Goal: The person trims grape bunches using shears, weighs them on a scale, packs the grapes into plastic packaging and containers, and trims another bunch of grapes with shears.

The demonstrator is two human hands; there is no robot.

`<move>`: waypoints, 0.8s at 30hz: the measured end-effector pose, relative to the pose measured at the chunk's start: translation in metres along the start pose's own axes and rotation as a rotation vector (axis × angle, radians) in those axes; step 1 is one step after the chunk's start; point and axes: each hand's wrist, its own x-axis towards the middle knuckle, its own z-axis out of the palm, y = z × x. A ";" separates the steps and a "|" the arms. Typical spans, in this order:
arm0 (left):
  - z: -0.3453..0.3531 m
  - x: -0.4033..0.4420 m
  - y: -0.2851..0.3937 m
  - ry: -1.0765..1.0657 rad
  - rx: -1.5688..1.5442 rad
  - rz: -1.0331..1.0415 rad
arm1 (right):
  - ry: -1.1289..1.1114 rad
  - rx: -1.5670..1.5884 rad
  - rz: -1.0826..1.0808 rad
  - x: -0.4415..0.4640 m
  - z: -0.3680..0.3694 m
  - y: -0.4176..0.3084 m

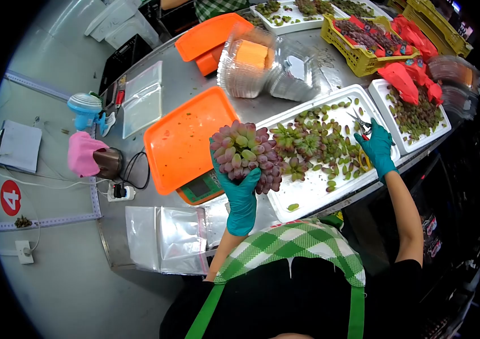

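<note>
My left hand (237, 195), in a teal glove, grips a bunch of purple-green grapes (244, 150) above the near left corner of a white tray (285, 206). In my right hand (378, 148), also gloved, is a pair of red-handled snips (362, 127), its blades pointing away over the tray's right side. More grape bunches (307, 144) and many loose green grapes lie in that tray. Beside my right hand, a yellow loop handle (365, 160) shows partly hidden. An orange scale pan (186, 141) sits on a green-fronted scale (199, 187), left of the held bunch.
Stacked clear plastic boxes (242, 73) stand behind the tray. A second white tray (415, 144) and a yellow crate (358, 62), both with grapes, are at the right. Clear bags (166, 240) lie front left. A cable (132, 166) runs near the pink cloth (84, 153).
</note>
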 end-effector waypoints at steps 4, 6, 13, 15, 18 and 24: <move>0.000 -0.001 -0.018 -0.118 0.070 0.046 | 0.272 0.507 -0.421 -0.007 -0.035 -0.053; 0.003 -0.001 -0.024 -0.160 0.138 0.056 | 0.042 0.862 -0.556 -0.026 -0.107 -0.117; 0.008 -0.004 -0.023 -0.181 0.308 0.025 | -0.100 0.387 -0.948 -0.041 -0.140 -0.197; 0.008 -0.005 -0.020 -0.204 0.307 0.034 | -0.031 0.282 -0.992 -0.040 -0.134 -0.201; 0.008 -0.006 -0.020 -0.218 0.366 0.057 | -0.034 0.240 -0.988 -0.045 -0.135 -0.205; 0.015 -0.012 -0.025 -0.184 0.258 -0.074 | -0.044 0.219 -1.059 -0.045 -0.124 -0.204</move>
